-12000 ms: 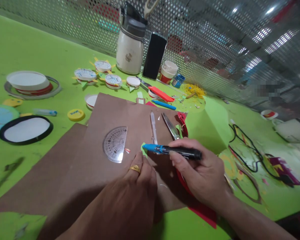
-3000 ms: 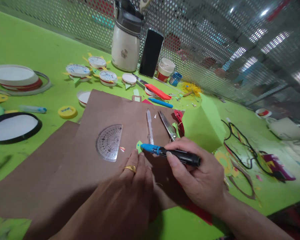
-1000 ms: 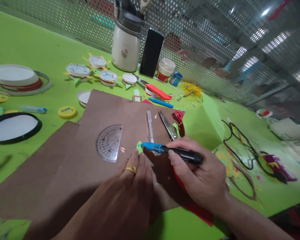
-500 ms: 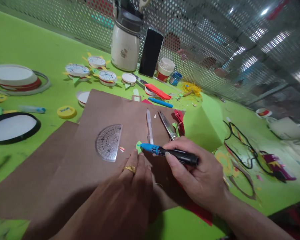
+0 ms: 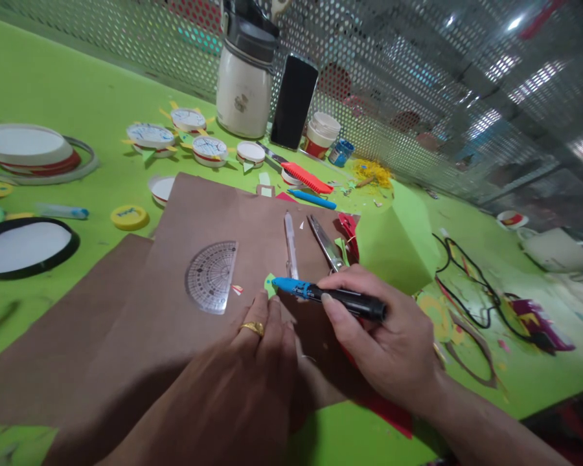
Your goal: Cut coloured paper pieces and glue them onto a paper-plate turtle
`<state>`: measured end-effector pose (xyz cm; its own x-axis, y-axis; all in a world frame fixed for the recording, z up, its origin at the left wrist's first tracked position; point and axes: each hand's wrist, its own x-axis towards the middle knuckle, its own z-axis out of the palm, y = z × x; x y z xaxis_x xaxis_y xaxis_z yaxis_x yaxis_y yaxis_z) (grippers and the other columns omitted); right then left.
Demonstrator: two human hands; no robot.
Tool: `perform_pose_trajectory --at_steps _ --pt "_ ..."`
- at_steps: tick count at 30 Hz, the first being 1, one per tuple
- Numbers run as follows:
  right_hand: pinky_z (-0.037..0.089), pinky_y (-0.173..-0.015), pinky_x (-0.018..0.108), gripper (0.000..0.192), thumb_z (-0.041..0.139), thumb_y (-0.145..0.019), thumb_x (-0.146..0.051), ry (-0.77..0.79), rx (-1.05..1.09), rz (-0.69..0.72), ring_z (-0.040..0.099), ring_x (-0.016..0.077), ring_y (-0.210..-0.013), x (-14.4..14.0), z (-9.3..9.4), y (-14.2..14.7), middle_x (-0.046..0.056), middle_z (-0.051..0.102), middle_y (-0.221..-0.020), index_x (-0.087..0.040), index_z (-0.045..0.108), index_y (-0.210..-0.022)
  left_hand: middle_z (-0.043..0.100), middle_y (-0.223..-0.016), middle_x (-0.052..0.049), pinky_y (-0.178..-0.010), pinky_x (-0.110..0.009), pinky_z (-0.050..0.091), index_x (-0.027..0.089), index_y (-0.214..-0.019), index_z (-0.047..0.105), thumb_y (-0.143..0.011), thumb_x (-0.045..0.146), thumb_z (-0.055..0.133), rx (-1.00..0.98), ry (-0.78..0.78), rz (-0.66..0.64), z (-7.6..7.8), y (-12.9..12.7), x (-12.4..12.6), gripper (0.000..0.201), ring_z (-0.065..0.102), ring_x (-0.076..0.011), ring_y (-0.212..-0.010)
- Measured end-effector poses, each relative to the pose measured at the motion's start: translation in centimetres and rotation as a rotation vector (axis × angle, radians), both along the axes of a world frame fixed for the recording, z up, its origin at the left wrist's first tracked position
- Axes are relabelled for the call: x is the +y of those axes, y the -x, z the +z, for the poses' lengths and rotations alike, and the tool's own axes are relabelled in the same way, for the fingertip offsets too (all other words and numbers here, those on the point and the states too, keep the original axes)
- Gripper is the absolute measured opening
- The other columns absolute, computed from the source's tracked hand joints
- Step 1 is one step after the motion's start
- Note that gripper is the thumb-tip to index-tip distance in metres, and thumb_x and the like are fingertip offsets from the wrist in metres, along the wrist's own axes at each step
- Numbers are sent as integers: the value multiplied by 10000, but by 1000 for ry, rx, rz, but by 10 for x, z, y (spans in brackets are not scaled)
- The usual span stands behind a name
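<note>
You face a bright green desk [image 5: 53,71] that fills most of the frame. Across the top runs a perforated metal screen [image 5: 393,77], with bright light glinting at upper right.

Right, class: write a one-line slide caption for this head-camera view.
Right hand marks a green scrap with a marker; left hand presses brown paper.

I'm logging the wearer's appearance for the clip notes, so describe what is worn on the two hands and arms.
The left hand wears a gold ring with a broad top on one finger. The right hand shows no ring or watch. Both forearms are bare as far as the picture reaches: no sleeves, gloves or wristbands show.
</note>
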<state>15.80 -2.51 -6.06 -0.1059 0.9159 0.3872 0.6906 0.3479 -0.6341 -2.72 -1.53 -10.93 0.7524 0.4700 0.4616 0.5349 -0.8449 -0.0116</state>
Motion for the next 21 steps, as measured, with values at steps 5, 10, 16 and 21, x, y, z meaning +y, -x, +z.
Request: perform_pose_trajectory --at_steps 5,10,16,21 --pt "457 -746 179 119 602 -845 -140 -21 16 -12 609 82 -790 -1 0 0 -24 647 -862 -203 624 -944 655 -1124 -143 -1099 -384 189 82 -1039 673 -856 224 432 -31 -90 -16 0 0 1 334 487 -279 -1153" --pt "457 -776 173 148 623 -839 -152 -63 27 -75 613 88 -830 -3 -4 0 -26 655 -890 -219 625 -971 638 -1144 -134 -1094 -372 200 86 -1044 668 -850 247 442 -24 -63 -19 1 1 -2 339 453 -275 -1187" --pt "465 -752 191 138 616 -839 -145 -75 41 -59 612 93 -803 -1 -5 1 -20 653 -871 -215 624 -957 630 -1159 -128 -1087 -368 202 103 -1071 647 -870 237 419 -20 -22 5 -1 1 -4 332 422 -276 -1216" --pt "467 -733 204 130 603 -843 -140 -21 18 -6 607 95 -779 0 -2 0 -7 647 -861 -191 623 -961 618 -1187 -146 -1095 -370 197 90 -1099 624 -880 245 407 -13 -3 15 -6 2 -4 346 400 -279 -1252"
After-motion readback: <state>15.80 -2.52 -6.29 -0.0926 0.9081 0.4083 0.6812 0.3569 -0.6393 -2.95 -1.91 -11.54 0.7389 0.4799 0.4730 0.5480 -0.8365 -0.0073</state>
